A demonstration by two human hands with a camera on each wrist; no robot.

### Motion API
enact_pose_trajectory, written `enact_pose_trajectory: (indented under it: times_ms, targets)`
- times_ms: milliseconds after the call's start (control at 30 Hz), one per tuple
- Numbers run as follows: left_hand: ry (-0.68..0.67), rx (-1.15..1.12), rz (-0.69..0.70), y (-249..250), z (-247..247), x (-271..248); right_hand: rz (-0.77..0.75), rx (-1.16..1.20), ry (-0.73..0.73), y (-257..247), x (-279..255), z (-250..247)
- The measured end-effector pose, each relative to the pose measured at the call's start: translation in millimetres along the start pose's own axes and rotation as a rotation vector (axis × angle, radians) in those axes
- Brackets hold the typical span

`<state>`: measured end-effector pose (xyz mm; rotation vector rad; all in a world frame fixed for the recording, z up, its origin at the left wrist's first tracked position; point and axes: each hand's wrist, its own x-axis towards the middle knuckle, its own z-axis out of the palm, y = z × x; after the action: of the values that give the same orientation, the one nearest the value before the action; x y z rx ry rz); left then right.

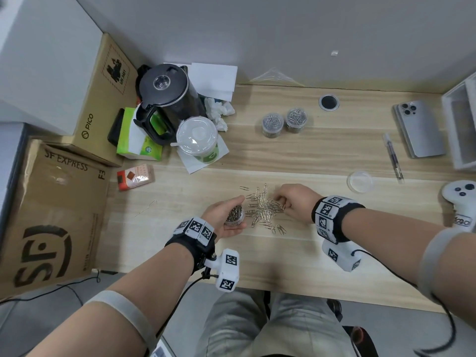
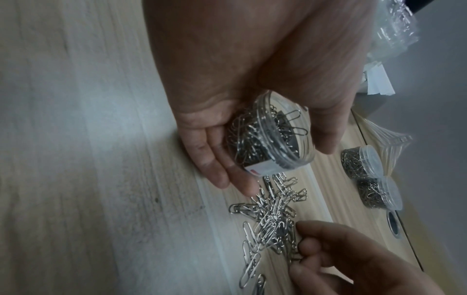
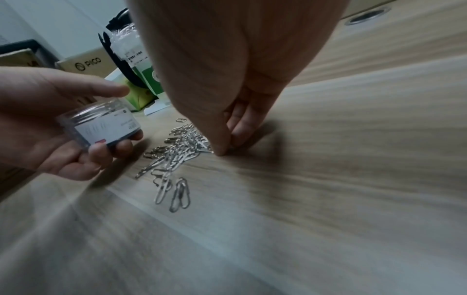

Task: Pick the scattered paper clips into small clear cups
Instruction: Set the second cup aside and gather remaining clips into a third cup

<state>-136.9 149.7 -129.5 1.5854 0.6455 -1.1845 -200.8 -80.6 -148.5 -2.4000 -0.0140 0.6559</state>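
A loose heap of silver paper clips (image 1: 262, 208) (image 2: 272, 221) (image 3: 177, 153) lies on the wooden table (image 1: 296, 258). My left hand (image 1: 224, 215) (image 3: 50, 127) holds a small clear cup (image 1: 234, 215) (image 2: 272, 137) (image 3: 101, 125), partly full of clips, tilted just left of the heap. My right hand (image 1: 296, 202) (image 2: 336, 257) (image 3: 222, 139) reaches down with thumb and fingers pinching at clips on the heap's right edge. Two filled clear cups (image 1: 272, 124) (image 1: 296, 119) (image 2: 361, 161) stand farther back.
A black kettle (image 1: 164, 96), a lidded drink cup (image 1: 197, 137), tissues and cardboard boxes (image 1: 54, 202) crowd the left. A clear lid (image 1: 360, 181), pen (image 1: 393, 157), phone (image 1: 418, 128) and white controller (image 1: 461, 202) lie to the right. A bent wire (image 1: 146, 208) lies left of the heap.
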Motion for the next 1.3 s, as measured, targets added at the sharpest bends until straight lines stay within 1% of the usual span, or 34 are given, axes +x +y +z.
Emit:
enact_pose_trajectory:
  times_ms: [133, 167, 200, 233, 333, 400, 567, 667, 733, 900, 1000, 1300]
  targets:
    - [0.009, 0.006, 0.002, -3.4, -2.8, -1.0, 0.034, 0.120, 0.110, -14.2, 6.5, 9.0]
    - [0.011, 0.006, 0.004, -3.5, -3.4, -1.4, 0.026, 0.126, 0.133, -17.1, 5.5, 8.9]
    - [0.013, 0.006, 0.007, -3.3, -3.7, -2.0, 0.003, 0.084, 0.137, -18.3, 3.7, 7.8]
    - [0.013, 0.004, 0.008, -3.1, -3.6, -2.4, -0.028, -0.004, 0.109, -18.7, 1.3, 5.7]
    - [0.010, -0.007, 0.005, -3.3, -2.7, -3.2, -0.095, -0.280, -0.047, -16.0, -4.4, 0.1]
    - [0.009, -0.013, 0.002, -4.3, -2.2, -2.9, -0.085, -0.326, -0.063, -14.5, -2.9, 2.3]
    - [0.005, -0.022, 0.001, -9.2, -3.3, 0.3, -0.047, -0.145, -0.017, -24.0, 10.0, 17.4]
    - [-0.004, -0.039, -0.007, -9.9, -3.9, 0.9, -0.042, -0.046, 0.050, -27.8, 12.1, 22.4]
    - [-0.004, -0.065, -0.017, -9.3, -3.5, 1.5, -0.034, -0.050, 0.065, -30.1, 9.4, 22.3]
    - [-0.005, -0.126, -0.047, -7.2, -0.1, 1.3, -0.004, -0.190, 0.078, -42.5, 2.3, 24.1]
    - [-0.012, -0.132, -0.067, -6.3, 0.7, 2.0, 0.021, -0.162, 0.073, -46.3, 5.4, 30.9]
    - [-0.023, -0.126, -0.055, -6.6, 3.9, 2.8, -0.006, -0.041, 0.123, -45.6, 6.2, 43.1]
